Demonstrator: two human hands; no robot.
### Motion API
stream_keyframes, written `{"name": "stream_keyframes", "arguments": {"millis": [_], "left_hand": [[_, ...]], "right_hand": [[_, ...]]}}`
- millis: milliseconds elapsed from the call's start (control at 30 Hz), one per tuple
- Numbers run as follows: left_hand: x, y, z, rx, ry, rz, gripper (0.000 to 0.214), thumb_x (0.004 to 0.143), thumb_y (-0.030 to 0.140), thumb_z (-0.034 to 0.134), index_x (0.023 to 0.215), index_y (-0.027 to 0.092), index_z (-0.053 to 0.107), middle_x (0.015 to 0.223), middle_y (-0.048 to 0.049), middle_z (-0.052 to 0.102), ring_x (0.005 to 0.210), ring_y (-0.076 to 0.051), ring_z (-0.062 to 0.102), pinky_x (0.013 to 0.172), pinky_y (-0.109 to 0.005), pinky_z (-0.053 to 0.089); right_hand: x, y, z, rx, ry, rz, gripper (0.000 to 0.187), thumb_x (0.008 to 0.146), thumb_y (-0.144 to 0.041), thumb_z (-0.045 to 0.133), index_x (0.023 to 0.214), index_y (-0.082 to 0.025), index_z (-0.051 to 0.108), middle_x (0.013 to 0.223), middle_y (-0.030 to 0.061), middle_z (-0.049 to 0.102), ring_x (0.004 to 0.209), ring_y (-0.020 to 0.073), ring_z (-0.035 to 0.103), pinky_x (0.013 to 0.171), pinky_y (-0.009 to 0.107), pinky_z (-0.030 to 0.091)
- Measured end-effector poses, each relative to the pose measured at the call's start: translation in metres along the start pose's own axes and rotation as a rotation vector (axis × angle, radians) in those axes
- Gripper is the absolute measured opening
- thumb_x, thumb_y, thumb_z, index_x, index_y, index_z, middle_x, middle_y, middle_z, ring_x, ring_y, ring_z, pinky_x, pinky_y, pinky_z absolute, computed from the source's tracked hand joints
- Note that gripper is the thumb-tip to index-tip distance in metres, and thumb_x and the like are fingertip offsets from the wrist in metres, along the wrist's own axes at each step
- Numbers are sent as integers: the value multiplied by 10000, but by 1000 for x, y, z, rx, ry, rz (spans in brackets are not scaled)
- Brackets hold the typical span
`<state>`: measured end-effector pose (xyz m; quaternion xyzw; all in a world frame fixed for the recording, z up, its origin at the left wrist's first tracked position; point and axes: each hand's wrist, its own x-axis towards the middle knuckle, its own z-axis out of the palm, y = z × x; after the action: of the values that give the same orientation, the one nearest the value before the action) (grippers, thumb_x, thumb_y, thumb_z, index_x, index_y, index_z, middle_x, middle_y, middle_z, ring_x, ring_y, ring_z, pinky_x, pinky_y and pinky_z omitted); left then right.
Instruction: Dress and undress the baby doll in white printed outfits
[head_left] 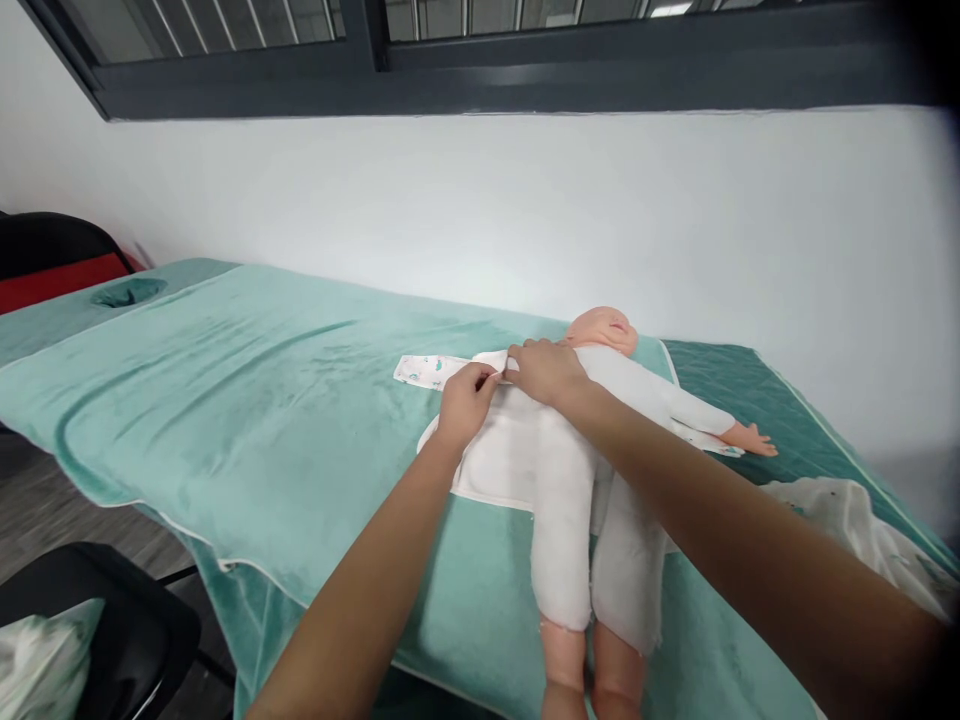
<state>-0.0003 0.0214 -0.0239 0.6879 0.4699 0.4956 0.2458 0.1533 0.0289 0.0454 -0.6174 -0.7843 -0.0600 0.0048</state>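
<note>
A baby doll (562, 520) with a white cloth body lies on its back, its head (602, 328) toward the wall. Beneath it an open white baby shirt (491, 470) is spread, its printed sleeve (420, 371) stretched out to the left. My left hand (469, 395) pinches the shirt near the top of that sleeve. Close beside it, my right hand (546, 372) has its fingers bent onto the same cloth by the doll's shoulder. The doll's arm on this side is hidden; its other arm (705, 412) reaches out to the right.
A green blanket (300, 420) covers the bed against the white wall. Crumpled white cloth (847, 520) lies at the right. A black chair (105, 620) holding folded cloth (49, 655) stands at the lower left, and a red and black chair (64, 275) is farther back.
</note>
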Motion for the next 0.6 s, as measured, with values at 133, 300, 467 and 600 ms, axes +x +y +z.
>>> {"name": "stream_keyframes", "arguments": {"millis": [133,300,467,600], "left_hand": [[0,0,0,59,-28,27,176,915,302,512,887,222,666,891,-27,697,831,-175,617,771,-286,447],[5,-7,-4,208,285,-147,254,965,317,403,963,200,628,989,-78,658,943,-213,592,848,-337,440],[7,-10,-2,289,273,-175,192,895,374,553,871,206,643,985,-102,625,997,-272,545,859,-383,428],[6,-7,0,397,211,-133,158,849,351,628,917,208,630,1018,-105,615,1029,-282,526,858,-387,426]], "right_hand": [[0,-1,-4,52,2,-18,359,955,-434,442,1141,-203,644,1091,142,696,984,314,635,860,454,431],[-22,27,-19,398,203,-25,385,969,-418,406,1263,-253,592,1286,73,650,1121,246,610,922,358,453],[-79,85,-2,582,581,391,353,937,-410,407,1127,-248,656,1164,97,692,1019,262,630,908,374,452],[-117,118,32,585,525,713,386,912,-472,420,1041,-231,692,967,129,727,928,311,640,824,408,450]]}}
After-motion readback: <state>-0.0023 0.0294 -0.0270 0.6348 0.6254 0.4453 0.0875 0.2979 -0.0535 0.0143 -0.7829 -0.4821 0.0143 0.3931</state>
